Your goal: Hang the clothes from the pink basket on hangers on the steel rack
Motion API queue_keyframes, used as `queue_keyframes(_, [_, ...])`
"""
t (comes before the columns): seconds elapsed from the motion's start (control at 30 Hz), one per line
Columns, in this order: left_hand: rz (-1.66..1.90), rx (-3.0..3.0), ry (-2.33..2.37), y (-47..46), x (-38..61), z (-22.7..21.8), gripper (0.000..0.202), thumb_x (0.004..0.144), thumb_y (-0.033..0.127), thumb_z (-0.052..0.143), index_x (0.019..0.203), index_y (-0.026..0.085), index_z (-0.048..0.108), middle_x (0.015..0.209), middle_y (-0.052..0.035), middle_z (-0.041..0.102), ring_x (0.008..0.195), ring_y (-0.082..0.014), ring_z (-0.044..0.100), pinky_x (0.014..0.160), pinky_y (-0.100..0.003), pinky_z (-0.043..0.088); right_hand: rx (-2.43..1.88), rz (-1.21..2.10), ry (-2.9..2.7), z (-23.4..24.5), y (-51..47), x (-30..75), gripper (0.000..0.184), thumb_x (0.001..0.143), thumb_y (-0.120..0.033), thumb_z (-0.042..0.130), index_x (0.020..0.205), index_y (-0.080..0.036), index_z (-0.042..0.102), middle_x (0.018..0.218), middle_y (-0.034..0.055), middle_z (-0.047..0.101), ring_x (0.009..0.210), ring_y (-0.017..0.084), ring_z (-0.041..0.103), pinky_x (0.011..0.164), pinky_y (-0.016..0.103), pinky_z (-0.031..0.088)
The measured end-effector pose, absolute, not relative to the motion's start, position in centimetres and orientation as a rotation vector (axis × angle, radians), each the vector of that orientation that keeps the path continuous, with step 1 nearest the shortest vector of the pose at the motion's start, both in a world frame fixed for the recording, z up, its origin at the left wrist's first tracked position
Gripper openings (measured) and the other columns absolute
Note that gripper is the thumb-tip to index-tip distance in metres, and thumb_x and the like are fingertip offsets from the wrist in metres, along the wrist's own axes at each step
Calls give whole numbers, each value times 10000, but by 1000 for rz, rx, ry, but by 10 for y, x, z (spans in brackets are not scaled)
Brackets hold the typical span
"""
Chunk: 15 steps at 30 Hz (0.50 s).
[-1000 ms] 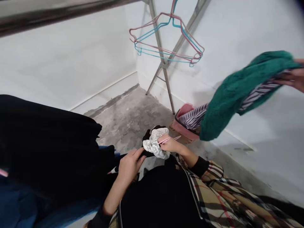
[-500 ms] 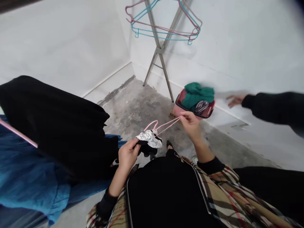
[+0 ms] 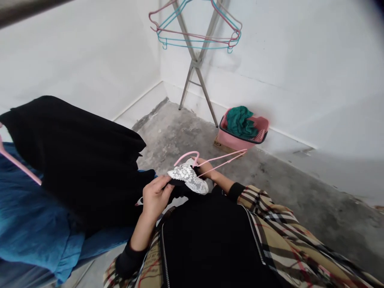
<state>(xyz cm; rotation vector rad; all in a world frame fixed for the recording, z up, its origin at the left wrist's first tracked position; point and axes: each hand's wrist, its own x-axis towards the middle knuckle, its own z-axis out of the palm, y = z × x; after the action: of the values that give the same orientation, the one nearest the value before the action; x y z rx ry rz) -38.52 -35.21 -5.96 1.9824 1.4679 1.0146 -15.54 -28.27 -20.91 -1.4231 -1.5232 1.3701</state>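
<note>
My left hand pinches the edge of a black garment with a white lace collar. A pink clothes hanger pokes out of the neck opening, its hook curving up to the left and one arm reaching right. At the far side of the collar, my right hand is closed at the garment's edge behind the hanger; its fingertips are partly hidden by the lace.
Black clothing and a blue garment hang at my left, with another pink hanger. A pink basket holding green cloth stands by the wall. Pink and blue hangers hang at a metal folding rack.
My right hand has let go of the hanger's arm and moved left to the garment's collar. The other person's hand has left the view, and the striped cloth is gone from the basket.
</note>
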Motion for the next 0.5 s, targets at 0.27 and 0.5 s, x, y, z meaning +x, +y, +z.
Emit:
queue_keyframes(0.27, [1103,1904,1548,-358,-418,-76,149,799,263,645,857,197,765,671,-16,679,606,-145,614,599,-232,482,-1306,1557,-1087,-179,-288,-76,387,739,-377,648,1063,-174,709,1126,101,733,1045,255,673,966,401,495])
queue_keyframes(0.5, [1134,1860,1520,-362,-423,-92,167,781,290,656,822,180,775,689,-39,706,605,-143,625,591,-229,503,-1287,1582,-541,-160,-285,-55,435,570,-293,793,981,-182,705,836,45,753,784,223,700,740,339,550])
